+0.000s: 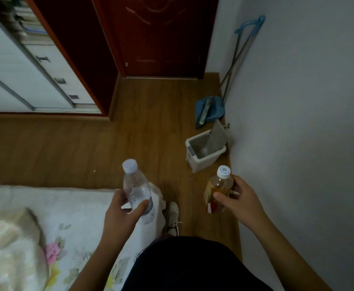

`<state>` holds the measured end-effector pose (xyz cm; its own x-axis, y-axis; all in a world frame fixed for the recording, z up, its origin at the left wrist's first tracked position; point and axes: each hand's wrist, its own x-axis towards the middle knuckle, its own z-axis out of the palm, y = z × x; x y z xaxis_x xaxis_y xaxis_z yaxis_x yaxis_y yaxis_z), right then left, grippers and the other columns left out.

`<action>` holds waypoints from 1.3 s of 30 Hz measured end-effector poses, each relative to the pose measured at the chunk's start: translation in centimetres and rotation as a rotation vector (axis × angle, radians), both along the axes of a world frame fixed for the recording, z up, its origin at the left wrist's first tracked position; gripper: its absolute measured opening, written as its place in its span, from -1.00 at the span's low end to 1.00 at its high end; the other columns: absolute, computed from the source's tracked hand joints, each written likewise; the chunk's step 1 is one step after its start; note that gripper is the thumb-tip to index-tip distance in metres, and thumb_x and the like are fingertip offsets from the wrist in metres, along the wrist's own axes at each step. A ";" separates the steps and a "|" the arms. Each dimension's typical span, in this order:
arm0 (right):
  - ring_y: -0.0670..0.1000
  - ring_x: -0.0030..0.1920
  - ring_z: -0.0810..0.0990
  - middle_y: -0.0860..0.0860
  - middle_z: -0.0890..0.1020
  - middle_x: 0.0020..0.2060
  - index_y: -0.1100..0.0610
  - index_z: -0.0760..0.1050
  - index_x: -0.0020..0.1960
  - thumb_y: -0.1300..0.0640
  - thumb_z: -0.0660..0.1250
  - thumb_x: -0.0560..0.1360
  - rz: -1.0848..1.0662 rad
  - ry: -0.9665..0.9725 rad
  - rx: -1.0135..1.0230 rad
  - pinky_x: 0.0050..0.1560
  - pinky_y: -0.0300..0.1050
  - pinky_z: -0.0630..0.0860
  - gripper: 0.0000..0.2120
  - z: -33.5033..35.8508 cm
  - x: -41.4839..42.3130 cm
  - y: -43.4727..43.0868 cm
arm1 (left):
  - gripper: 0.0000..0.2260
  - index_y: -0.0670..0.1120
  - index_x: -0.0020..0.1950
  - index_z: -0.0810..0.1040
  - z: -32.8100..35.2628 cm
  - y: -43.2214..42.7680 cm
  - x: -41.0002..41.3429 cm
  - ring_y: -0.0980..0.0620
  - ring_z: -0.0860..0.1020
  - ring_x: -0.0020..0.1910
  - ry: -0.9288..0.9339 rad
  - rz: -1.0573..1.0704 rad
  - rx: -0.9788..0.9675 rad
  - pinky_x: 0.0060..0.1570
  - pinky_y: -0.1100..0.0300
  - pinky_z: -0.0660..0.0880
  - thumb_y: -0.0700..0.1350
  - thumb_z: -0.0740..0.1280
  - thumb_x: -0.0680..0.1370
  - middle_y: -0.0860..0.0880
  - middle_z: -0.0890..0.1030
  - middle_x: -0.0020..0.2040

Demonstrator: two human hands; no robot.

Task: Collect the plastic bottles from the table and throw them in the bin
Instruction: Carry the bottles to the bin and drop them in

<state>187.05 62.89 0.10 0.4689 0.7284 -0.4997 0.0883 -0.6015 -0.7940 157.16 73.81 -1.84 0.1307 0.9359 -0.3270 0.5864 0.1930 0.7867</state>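
Two plastic bottles are held up, one in each hand. The left hand (120, 208) wraps its fingers around a clear plastic bottle with a pale cap (137, 189). The right hand (240, 198) grips a yellowish bottle with a white cap (220, 190). One small white bin with its lid open (203, 152) sits on the wooden floor (66, 148) by the wall.

- Near left, clear bottle (137, 191): see-through glossy plastic, matt pale cap
- Near right, amber bottle (219, 191): glossy plastic, paper-like label
- Floor (87, 148): smooth wood grain
- Bin (203, 156): matt white plastic
- Bed (66, 217): soft flowered cloth
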 end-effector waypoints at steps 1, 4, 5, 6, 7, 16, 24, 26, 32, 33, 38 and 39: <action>0.01 0.28 0.56 -0.07 0.60 0.27 -0.03 0.41 0.42 -0.07 0.56 0.33 -0.025 -0.011 -0.008 0.31 0.12 0.53 -0.29 0.1 0.7 1.0 | -0.54 -0.01 0.29 0.51 0.2 1.9 1.3 0.26 0.58 -0.02 -0.001 -0.031 -0.019 -0.10 0.26 0.48 0.06 0.53 0.45 0.07 0.64 0.12; -0.12 0.18 0.59 -0.15 0.64 0.14 -0.09 0.49 0.28 0.00 0.57 0.36 -0.089 -0.033 -0.002 0.27 0.04 0.54 -0.47 0.0 2.9 3.6 | -0.56 -0.03 0.23 0.50 0.5 7.6 5.4 0.10 0.65 0.03 -0.027 -0.133 -0.075 -0.12 0.28 0.54 0.06 0.54 0.44 0.06 0.66 0.09; -0.20 0.13 0.57 -0.19 0.64 0.10 -0.14 0.49 0.22 0.03 0.56 0.37 -0.107 -0.038 -0.011 0.25 -0.02 0.53 -0.53 0.0 3.7 4.4 | -0.56 -0.03 0.23 0.50 0.5 9.3 6.8 0.10 0.65 0.05 -0.036 -0.169 -0.090 -0.11 0.28 0.55 0.07 0.54 0.44 0.06 0.66 0.09; -0.25 0.09 0.55 -0.24 0.62 0.06 -0.19 0.47 0.18 0.07 0.56 0.38 -0.119 -0.034 -0.020 0.21 -0.07 0.51 -0.55 0.0 4.5 5.1 | -0.56 -0.03 0.24 0.50 0.5 10.8 8.2 0.10 0.65 0.06 -0.038 -0.201 -0.102 -0.10 0.28 0.56 0.07 0.53 0.45 0.07 0.66 0.10; -0.26 0.07 0.54 -0.25 0.61 0.04 -0.21 0.45 0.16 0.09 0.56 0.39 -0.134 -0.033 -0.021 0.20 -0.09 0.49 -0.55 0.1 5.4 5.8 | -0.55 -0.03 0.25 0.50 0.5 12.1 9.6 0.10 0.65 0.06 -0.040 -0.230 -0.108 -0.09 0.28 0.56 0.07 0.53 0.45 0.07 0.66 0.10; 0.03 0.21 0.61 -0.05 0.64 0.17 -0.01 0.47 0.29 0.07 0.55 0.39 -0.122 -0.014 -0.062 0.28 0.16 0.55 -0.49 -3.4 14.7 13.4 | -0.52 0.00 0.29 0.51 -2.0 21.2 20.9 0.15 0.63 0.10 -0.014 -0.301 -0.123 0.00 0.21 0.62 0.11 0.52 0.45 0.11 0.66 0.12; -0.09 0.14 0.56 -0.25 0.56 0.05 -0.18 0.39 0.19 0.06 0.54 0.40 -0.049 0.076 -0.041 0.21 -0.07 0.52 -0.52 -7.3 21.3 20.8 | -0.44 0.09 0.36 0.42 -5.6 24.6 27.4 0.14 0.64 0.15 0.006 -0.267 -0.176 0.10 0.02 0.65 0.07 0.55 0.42 0.09 0.63 0.20; -0.12 0.14 0.55 -0.28 0.55 0.05 -0.19 0.38 0.22 0.04 0.55 0.38 -0.049 0.085 -0.031 0.21 -0.07 0.52 -0.48 -8.4 22.4 22.2 | -0.46 0.10 0.33 0.44 -6.5 25.6 29.0 0.15 0.62 0.16 0.030 -0.290 -0.196 0.12 -0.01 0.65 0.08 0.55 0.42 0.11 0.63 0.20; -0.27 0.06 0.55 -0.28 0.55 0.05 -0.24 0.35 0.17 0.01 0.56 0.35 -0.055 0.065 -0.034 0.08 -0.25 0.48 -0.47 -13.1 24.7 25.8 | -0.50 0.08 0.28 0.50 -10.6 28.0 32.7 0.21 0.58 0.11 0.129 -0.290 -0.140 0.07 0.08 0.62 0.10 0.56 0.40 0.16 0.61 0.16; -0.31 0.02 0.55 -0.28 0.55 0.03 -0.27 0.35 0.14 0.02 0.56 0.36 -0.059 0.054 -0.042 0.02 -0.35 0.44 -0.49 -14.1 25.1 26.2 | -0.52 0.07 0.26 0.50 -11.8 28.3 33.2 0.22 0.58 0.10 0.138 -0.293 -0.134 0.05 0.11 0.61 0.08 0.57 0.40 0.15 0.60 0.14; -0.53 -0.08 0.51 -0.25 0.57 -0.05 -0.18 0.40 0.07 0.12 0.55 0.40 -0.081 -0.001 -0.066 -0.17 -0.66 0.38 -0.58 -21.0 26.1 27.4 | -0.45 0.01 0.30 0.46 -20.5 29.3 34.7 0.10 0.59 0.15 0.157 -0.349 -0.172 0.11 0.04 0.61 0.02 0.57 0.38 0.13 0.57 0.15; -0.52 -0.08 0.52 -0.24 0.58 -0.05 -0.16 0.40 0.09 0.12 0.55 0.40 -0.096 -0.006 -0.064 -0.17 -0.66 0.37 -0.58 -22.6 26.2 27.7 | -0.42 0.01 0.33 0.44 -22.6 29.5 34.9 0.09 0.59 0.16 0.150 -0.355 -0.177 0.12 0.01 0.61 0.02 0.57 0.38 0.13 0.57 0.16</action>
<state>213.22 90.57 -22.54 0.5377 0.6468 -0.5409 0.0324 -0.6569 -0.7533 192.07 103.33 -24.41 0.3737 0.7691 -0.5184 0.7463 0.0825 0.6604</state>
